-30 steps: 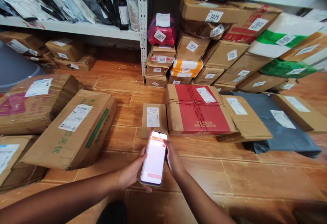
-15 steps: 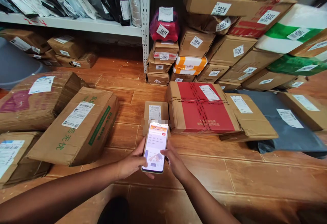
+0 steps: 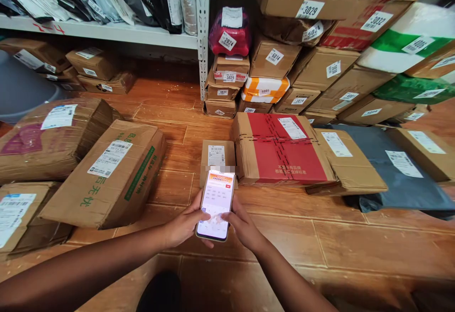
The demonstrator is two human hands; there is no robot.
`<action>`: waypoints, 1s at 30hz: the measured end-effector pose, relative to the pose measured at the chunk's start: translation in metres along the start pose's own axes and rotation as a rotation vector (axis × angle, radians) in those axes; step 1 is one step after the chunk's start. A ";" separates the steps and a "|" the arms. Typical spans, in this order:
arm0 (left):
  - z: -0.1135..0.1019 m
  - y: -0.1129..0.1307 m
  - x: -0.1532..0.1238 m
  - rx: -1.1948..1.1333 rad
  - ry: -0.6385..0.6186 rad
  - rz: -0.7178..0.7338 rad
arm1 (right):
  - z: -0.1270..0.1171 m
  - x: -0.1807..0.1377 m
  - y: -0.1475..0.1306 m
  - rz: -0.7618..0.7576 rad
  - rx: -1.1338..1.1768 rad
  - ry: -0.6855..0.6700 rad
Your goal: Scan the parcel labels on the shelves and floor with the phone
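A smartphone [image 3: 217, 200] with a lit screen is held upright in both hands, above the floor. My left hand [image 3: 185, 224] grips its left edge, thumb over the lower screen and fingertips showing beneath the bottom edge. On the other side, my right hand [image 3: 245, 224] is closed round the right edge, its thumb also over the lower screen. Most fingers are hidden behind the phone. Just beyond the phone's top lies a small cardboard box [image 3: 209, 158] with a white label, partly covered by it. A larger red and brown carton [image 3: 277, 155] sits to its right.
Big cardboard boxes [image 3: 110, 174] lie on the wooden floor at left, near a grey bin [image 3: 24, 89]. At right are a flat carton [image 3: 351, 169] and a dark plastic parcel [image 3: 384, 160]. Labelled parcels are stacked behind, beside a white shelf post [image 3: 203, 32]. Bagged parcels fill the shelf [image 3: 124, 32].
My left thumb has moved up and inward on the screen, and my right thumb has shifted slightly down and left. The lower part of the screen looks different. The camera view has shifted slightly.
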State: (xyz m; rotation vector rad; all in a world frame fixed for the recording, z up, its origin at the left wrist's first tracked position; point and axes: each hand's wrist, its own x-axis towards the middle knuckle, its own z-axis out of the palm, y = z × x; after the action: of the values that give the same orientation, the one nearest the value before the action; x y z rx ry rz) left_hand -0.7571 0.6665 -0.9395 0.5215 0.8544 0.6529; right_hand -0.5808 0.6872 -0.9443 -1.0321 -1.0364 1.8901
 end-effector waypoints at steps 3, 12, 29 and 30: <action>-0.002 -0.001 -0.001 -0.008 -0.019 0.005 | 0.001 0.000 0.001 -0.005 -0.001 -0.001; 0.002 0.000 0.000 -0.013 0.019 0.024 | 0.006 0.003 0.000 0.022 0.009 0.095; -0.006 -0.008 0.002 -0.034 -0.070 0.007 | 0.015 0.012 0.000 -0.005 -0.060 0.312; -0.005 -0.007 0.002 -0.042 -0.058 0.005 | 0.015 0.011 0.002 -0.014 -0.070 0.312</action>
State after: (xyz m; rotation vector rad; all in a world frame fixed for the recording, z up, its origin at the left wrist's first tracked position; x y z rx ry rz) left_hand -0.7585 0.6636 -0.9479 0.5024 0.7837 0.6566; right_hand -0.5991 0.6914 -0.9444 -1.3082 -0.9284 1.6249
